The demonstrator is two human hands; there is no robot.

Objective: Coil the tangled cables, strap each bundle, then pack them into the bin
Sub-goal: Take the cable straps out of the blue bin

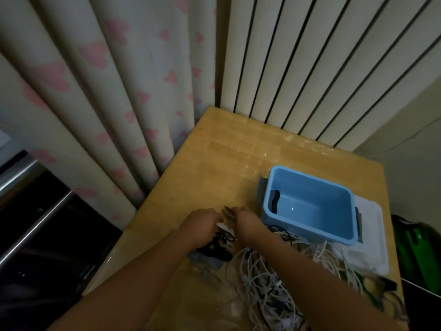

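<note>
Both hands meet over the bench (214,149) left of the blue bin (310,206): left hand (202,223) curls on a black cable (217,247); right hand (245,219) grip unclear; white cables (262,283) lie tangled nearer

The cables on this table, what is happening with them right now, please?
A person works at a wooden table. The left hand and right hand meet over a black cable, apparently gripping it; the exact hold is blurred. A tangled pile of white cables lies loose nearer the person. The blue bin beside it holds no cables yet.
</note>
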